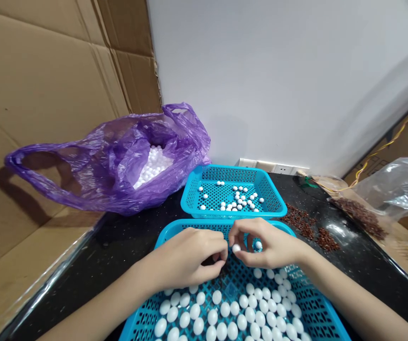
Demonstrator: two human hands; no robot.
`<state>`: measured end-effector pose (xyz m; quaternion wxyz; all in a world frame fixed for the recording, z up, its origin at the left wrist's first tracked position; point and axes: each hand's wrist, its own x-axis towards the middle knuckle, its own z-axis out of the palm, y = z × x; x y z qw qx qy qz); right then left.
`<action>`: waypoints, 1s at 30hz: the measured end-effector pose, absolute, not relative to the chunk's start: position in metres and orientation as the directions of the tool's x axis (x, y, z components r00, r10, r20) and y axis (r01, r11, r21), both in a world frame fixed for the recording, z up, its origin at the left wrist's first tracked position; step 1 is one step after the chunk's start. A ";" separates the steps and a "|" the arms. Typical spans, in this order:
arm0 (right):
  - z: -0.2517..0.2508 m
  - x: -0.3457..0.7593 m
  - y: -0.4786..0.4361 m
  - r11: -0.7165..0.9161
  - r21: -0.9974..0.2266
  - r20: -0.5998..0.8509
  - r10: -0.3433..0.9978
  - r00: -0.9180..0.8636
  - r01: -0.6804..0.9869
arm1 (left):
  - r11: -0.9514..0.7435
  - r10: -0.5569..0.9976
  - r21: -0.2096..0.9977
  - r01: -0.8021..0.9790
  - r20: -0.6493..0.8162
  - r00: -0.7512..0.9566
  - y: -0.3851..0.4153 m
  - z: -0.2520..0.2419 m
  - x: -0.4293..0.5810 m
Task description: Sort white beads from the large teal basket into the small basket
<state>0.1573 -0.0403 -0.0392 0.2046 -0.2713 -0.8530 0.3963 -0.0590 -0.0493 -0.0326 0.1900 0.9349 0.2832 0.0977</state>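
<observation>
Both my hands hover over the near blue basket (315, 310), which holds several white beads (239, 312). My right hand (269, 244) is closed, pinching one white bead (236, 248) between thumb and fingertips. My left hand (189, 258) is curled shut just left of it, fingertips almost touching the right hand; I cannot see what it holds. Behind them stands a smaller blue basket (271, 201) with several smaller white beads (237, 200).
A purple plastic bag (104, 161) full of white beads lies at the back left on the black table (118, 241). Cardboard (47, 85) walls the left side. Brown seeds (306, 225) are scattered to the right, near a clear plastic bag (399, 187) and a power strip (271, 166).
</observation>
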 end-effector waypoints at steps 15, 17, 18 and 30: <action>-0.043 0.157 -0.033 0.216 -0.976 0.203 0.830 -0.520 -0.035 | -0.747 0.662 0.531 0.401 0.530 0.530 -0.050 -0.026 -0.059; -0.044 0.157 -0.033 0.218 -0.976 0.203 0.842 -0.500 -0.028 | -0.720 0.687 0.572 0.393 0.507 0.521 -0.050 -0.027 -0.059; -0.044 0.157 -0.033 0.215 -0.976 0.199 0.845 -0.496 -0.027 | -0.717 0.690 0.577 0.391 0.508 0.515 -0.050 -0.028 -0.058; -0.043 0.158 -0.037 0.245 -0.969 0.217 0.805 -0.553 -0.022 | -0.816 0.576 0.484 0.317 0.632 0.518 -0.048 -0.028 -0.060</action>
